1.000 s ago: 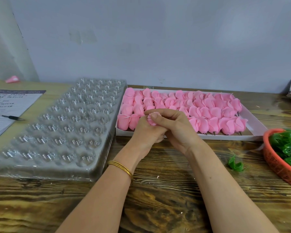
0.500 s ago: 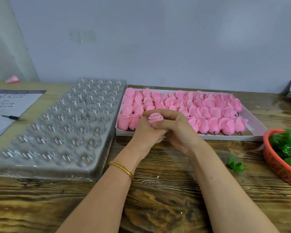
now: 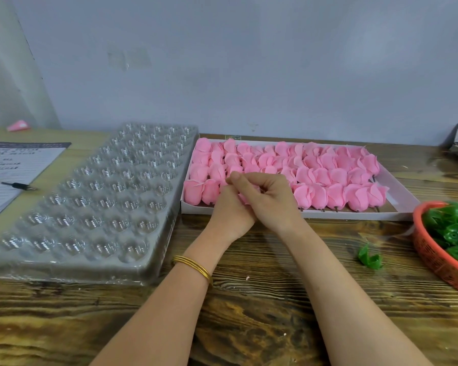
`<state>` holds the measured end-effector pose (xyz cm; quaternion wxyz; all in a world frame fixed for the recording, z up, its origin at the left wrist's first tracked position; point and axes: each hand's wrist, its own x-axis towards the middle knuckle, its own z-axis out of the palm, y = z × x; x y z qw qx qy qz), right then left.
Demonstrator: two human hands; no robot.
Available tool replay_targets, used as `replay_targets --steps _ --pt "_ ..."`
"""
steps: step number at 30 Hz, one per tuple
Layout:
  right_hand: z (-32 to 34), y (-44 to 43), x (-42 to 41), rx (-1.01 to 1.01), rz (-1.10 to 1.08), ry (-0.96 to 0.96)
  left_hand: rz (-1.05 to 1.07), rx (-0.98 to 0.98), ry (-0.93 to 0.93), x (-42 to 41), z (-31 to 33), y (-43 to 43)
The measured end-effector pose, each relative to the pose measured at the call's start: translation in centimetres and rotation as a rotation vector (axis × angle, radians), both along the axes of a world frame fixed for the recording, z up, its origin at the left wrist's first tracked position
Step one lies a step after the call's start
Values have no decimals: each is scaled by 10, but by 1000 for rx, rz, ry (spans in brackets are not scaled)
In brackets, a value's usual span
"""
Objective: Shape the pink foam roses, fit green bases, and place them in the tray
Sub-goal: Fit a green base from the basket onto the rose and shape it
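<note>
Our left hand [image 3: 229, 210] and right hand [image 3: 267, 199] now curl together around the small pink foam rose [image 3: 245, 199] — a moment ago it stood above the fingers (now only a pink edge shows). Shaping continues, we judge — the clear plastic cavity tray [image 3: 72, 268] waits at the left.

**Small hand-assembly workstation for craft goods**
Plain wooden bench [image 3: 262, 326] against a bare wall [image 3: 249, 62]. Stock is held in bulk: a box [image 3: 402, 199] of pink foam roses [image 3: 328, 178], a basket [image 3: 434, 262] of green bases [image 3: 452, 233], a multi-cavity blister tray [image 3: 95, 202], and a written sheet [image 3: 16, 165] with a pen [image 3: 16, 184].
</note>
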<state>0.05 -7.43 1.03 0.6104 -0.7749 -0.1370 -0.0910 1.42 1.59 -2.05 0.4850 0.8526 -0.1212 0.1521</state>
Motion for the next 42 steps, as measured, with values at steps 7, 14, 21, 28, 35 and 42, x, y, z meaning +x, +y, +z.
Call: replay_targets --steps 7,14,21,28,35,42 --pt "-4 5 -3 -160 -36 -23 64 71 -56 4 -6 -2" --pt "-8 0 2 -254 31 18 30 134 -61 2 -2 0" --pt "-9 -3 4 -287 51 37 22 177 -66 -5 8 0" --pt "-5 -8 2 -274 96 79 95 89 -151 2 -9 -3" --pt "-5 -11 4 -436 97 97 99 -75 -160 9 -17 -12" --pt "1 -16 1 -412 55 39 47 -4 -39 -3 4 0"
